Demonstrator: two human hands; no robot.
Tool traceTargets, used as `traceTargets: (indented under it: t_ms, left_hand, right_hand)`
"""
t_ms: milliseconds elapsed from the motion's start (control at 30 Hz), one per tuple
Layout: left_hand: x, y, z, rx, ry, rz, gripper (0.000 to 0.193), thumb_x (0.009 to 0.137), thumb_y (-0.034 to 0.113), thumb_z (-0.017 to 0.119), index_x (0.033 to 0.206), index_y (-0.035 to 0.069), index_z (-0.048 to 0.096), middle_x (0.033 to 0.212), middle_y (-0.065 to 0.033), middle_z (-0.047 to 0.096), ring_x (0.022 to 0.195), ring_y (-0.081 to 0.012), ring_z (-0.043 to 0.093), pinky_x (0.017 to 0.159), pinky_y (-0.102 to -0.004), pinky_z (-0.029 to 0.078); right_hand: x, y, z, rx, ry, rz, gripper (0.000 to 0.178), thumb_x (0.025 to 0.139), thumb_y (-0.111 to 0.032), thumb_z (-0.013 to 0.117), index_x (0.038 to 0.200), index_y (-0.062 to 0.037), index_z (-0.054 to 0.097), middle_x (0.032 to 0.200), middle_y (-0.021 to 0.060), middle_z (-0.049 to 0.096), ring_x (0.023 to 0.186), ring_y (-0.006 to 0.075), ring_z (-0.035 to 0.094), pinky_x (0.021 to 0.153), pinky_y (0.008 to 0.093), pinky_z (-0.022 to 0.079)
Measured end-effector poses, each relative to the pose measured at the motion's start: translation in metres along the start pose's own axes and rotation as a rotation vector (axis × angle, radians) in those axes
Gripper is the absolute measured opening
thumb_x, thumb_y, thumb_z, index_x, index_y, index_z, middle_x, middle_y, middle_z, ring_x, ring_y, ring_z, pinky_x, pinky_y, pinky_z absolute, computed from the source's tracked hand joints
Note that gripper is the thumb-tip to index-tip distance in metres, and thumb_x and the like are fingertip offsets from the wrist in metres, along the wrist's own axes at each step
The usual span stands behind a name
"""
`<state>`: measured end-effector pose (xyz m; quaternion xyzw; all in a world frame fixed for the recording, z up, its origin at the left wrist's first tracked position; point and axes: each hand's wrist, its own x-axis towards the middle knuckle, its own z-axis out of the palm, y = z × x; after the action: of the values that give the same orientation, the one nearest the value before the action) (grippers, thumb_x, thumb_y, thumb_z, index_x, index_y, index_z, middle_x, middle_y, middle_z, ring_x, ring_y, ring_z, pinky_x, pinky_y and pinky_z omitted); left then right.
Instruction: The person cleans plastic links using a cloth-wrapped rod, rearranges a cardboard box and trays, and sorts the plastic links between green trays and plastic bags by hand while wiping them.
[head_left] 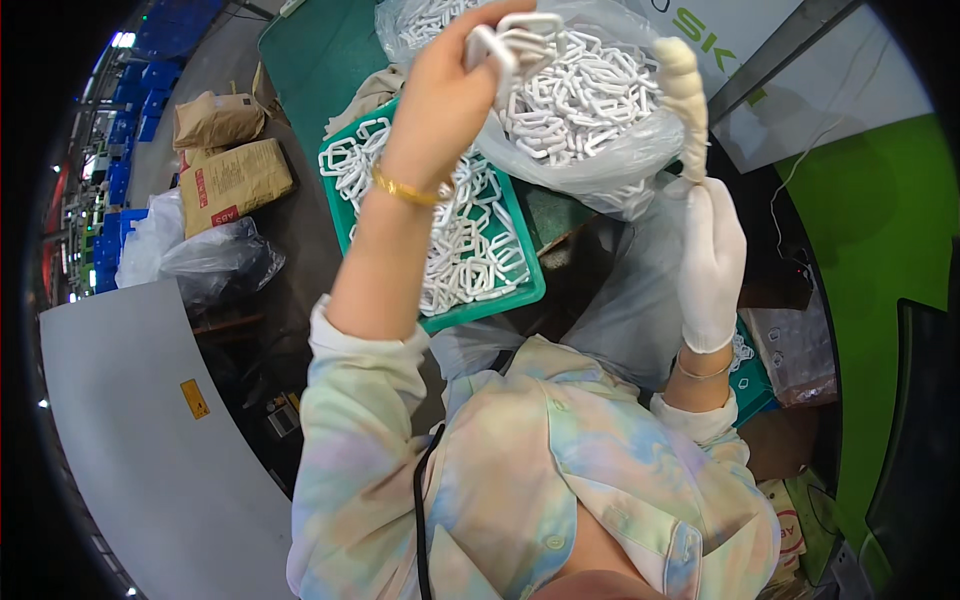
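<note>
My bare left hand, with a gold bracelet at its wrist, is raised at the near left side of a clear plastic bag. Its fingers grip several white plastic links. Many loose white links fill the bag. Lower right, my right hand wears a white glove and looks closed around a ridged, cream-coloured wrapped stick that points up beside the bag. Its fingers are partly hidden. Beneath my left forearm, a green tray holds more white links, spread loosely.
A second bag of links lies at the back on the green table. Brown paper sacks and clear plastic wrap are at the left. A grey panel stands near left. Another green bin sits low at right.
</note>
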<state>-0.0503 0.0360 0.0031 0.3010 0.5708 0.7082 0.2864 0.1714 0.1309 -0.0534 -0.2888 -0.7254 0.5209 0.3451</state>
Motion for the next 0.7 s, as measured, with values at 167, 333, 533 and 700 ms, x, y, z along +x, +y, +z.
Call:
traceTargets:
  t_ms: [167, 333, 533, 700]
  left_hand:
    - [0.040, 0.007, -0.026, 0.562, -0.415, 0.563, 0.044, 0.087, 0.001, 0.059, 0.130, -0.001, 0.058, 0.117, -0.0160, 0.064, 0.114, -0.0239, 0.061, 0.093, -0.0330, 0.051]
    - [0.037, 0.050, -0.022, 1.144, -0.428, 0.457, 0.047, 0.083, 0.005, 0.058, 0.130, 0.000, 0.057, 0.126, -0.0200, 0.060, 0.122, -0.0327, 0.057, 0.107, -0.0378, 0.043]
    - [-0.015, 0.005, -0.069, 1.236, -0.532, 0.102, 0.022, 0.088, 0.020, 0.068, 0.105, 0.006, 0.072, 0.097, -0.0120, 0.073, 0.088, -0.0247, 0.070, 0.081, -0.0360, 0.054]
    - [-0.075, -0.087, -0.096, 1.504, -0.518, -0.032, 0.026, 0.081, 0.026, 0.073, 0.100, 0.009, 0.073, 0.102, -0.0089, 0.070, 0.104, -0.0298, 0.062, 0.087, -0.0408, 0.049]
  right_hand:
    - [-0.004, 0.004, -0.014, -0.027, 0.036, 0.081, 0.027, 0.106, -0.020, 0.043, 0.097, -0.0031, 0.062, 0.071, -0.0071, 0.037, 0.063, 0.0029, 0.029, 0.056, 0.0223, 0.023]
    - [-0.009, 0.006, -0.014, -0.041, 0.056, 0.056, 0.028, 0.107, -0.024, 0.044, 0.099, -0.0041, 0.062, 0.070, -0.0081, 0.035, 0.061, 0.0020, 0.027, 0.055, 0.0218, 0.022]
    - [-0.016, 0.019, -0.020, -0.037, 0.000, 0.169, 0.028, 0.107, -0.022, 0.043, 0.099, -0.0035, 0.062, 0.070, -0.0080, 0.035, 0.062, 0.0015, 0.028, 0.055, 0.0214, 0.022]
    - [-0.021, 0.032, -0.010, -0.056, -0.066, 0.135, 0.028, 0.107, -0.023, 0.044, 0.098, -0.0028, 0.062, 0.070, -0.0074, 0.035, 0.063, 0.0022, 0.028, 0.056, 0.0219, 0.023]
